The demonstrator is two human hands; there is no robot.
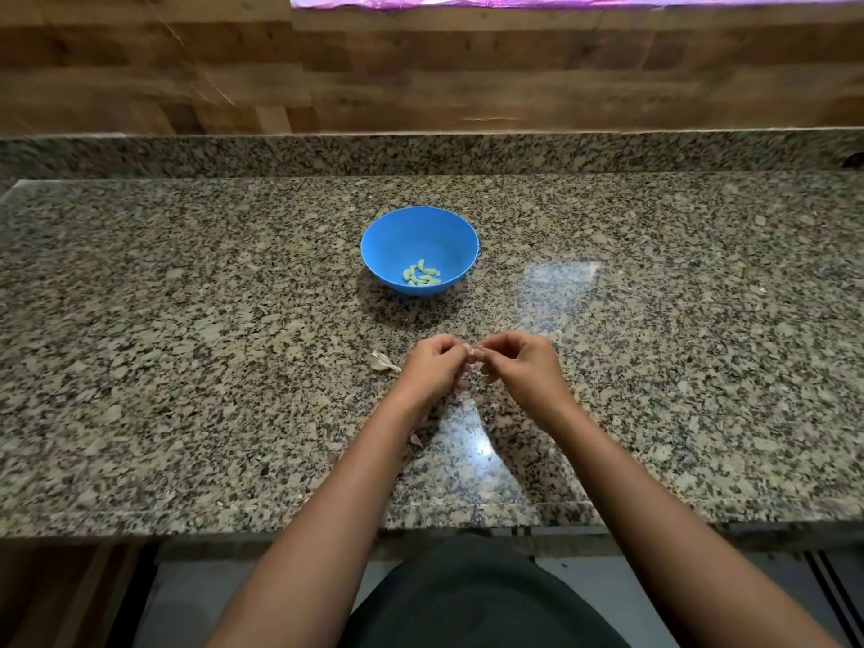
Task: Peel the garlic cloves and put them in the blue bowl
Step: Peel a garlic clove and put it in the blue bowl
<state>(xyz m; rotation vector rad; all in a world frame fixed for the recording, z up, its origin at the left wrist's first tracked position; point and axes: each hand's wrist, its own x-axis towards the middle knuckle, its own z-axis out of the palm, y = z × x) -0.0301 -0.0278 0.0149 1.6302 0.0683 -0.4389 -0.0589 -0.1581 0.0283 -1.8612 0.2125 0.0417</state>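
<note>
Granite counter (pixel 187 320): left hand (pixel 432 367), right hand (pixel 519 362) fingers (pixel 493 347) curled, pinching garlic clove (pixel 475 354) between.

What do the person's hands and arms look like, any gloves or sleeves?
No gloves, rings or watch: the left hand and right hand are bare. The left forearm and right forearm are bare too, no sleeves in view.

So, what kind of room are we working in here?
Most likely a home kitchen: a speckled granite countertop, a wood-panelled wall behind it, and a blue bowl of peeled garlic cloves, while the left hand and right hand pinch another garlic clove.
</note>
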